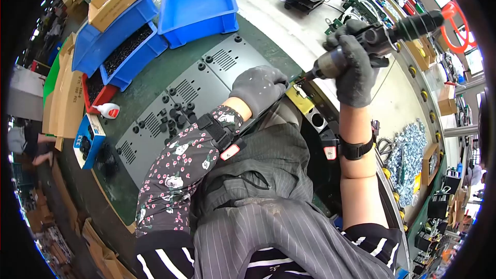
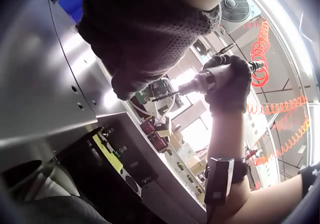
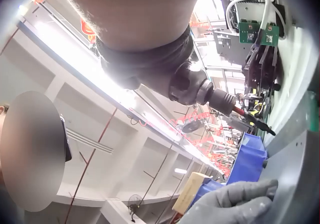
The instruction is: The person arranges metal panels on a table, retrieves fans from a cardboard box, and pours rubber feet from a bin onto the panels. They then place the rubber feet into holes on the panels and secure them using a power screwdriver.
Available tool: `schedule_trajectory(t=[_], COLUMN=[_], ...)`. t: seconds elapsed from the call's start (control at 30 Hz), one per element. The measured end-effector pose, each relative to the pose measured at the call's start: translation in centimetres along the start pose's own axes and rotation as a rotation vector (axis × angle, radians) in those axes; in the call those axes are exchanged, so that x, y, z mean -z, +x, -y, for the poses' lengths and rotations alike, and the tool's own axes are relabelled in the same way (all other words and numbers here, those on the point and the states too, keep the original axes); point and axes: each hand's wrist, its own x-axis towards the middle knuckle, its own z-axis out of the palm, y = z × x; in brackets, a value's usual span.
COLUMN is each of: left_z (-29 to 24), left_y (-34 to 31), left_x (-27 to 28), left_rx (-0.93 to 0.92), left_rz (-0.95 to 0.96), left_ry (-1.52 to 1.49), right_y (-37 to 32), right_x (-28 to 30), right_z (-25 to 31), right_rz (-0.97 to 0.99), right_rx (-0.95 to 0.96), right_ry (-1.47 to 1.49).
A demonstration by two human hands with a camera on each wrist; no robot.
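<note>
My right hand (image 1: 356,67), in a dark glove, grips a power screwdriver (image 1: 330,64) above the bench's right part. Its bit points at the near end of a grey metal panel (image 1: 232,80), close to my left fingers. The gloved left hand (image 1: 258,88) lies over that panel's edge, fingers bent. In the right wrist view, the left thumb and forefinger (image 3: 245,196) come close together near the panel; I cannot tell whether they pinch a small part. Several black rubber feet (image 1: 178,111) stand or lie piled on the slotted panels. Below the edge sits a yellow-marked dark assembly (image 1: 299,101).
An empty-looking blue bin (image 1: 196,2) stands at the back. Beside it, another blue bin (image 1: 129,54) holds small black parts. A small white-and-red bottle (image 1: 107,110) lies at left. Silvery small parts (image 1: 408,160) are heaped at right. A red coiled hose (image 1: 454,28) hangs behind the screwdriver.
</note>
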Motion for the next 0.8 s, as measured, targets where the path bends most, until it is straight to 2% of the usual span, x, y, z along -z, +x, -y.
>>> schedule_trajectory(t=[0.13, 0.27, 0.3, 0.4, 0.53, 0.63, 0.7, 0.8], left_z=[-0.2, -0.1, -0.2, -0.4, -0.3, -0.2, -0.4, -0.2], left_y=[0.1, -0.1, -0.1, 0.0, 0.2, 0.3, 0.3, 0.3], left_x=[-0.4, -0.3, -0.1, -0.1, -0.3, -0.3, -0.1, 0.1], left_rx=[0.031, 0.018, 0.015, 0.043, 0.075, 0.073, 0.120, 0.091], left_rz=[-0.010, -0.028, -0.026, -0.034, -0.034, -0.035, 0.042, 0.052], left_ry=[-0.034, -0.049, -0.044, -0.027, -0.027, -0.034, 0.002, 0.013], right_y=[0.3, 0.3, 0.5, 0.6, 0.4, 0.7, 0.8, 0.9], right_x=[-0.9, -1.8, -1.9, -2.2, -2.8, -2.5, -2.7, -3.2], right_z=[-0.6, -1.3, -2.1, -2.4, -2.2, -2.9, -3.0, -2.8], right_rz=[0.077, 0.135, 0.203, 0.266, 0.282, 0.328, 0.347, 0.345], right_rx=[-0.042, -0.123, -0.031, -0.052, -0.196, -0.163, -0.124, -0.208], right_ry=[0.013, -0.105, -0.110, -0.199, -0.219, -0.231, -0.247, -0.153])
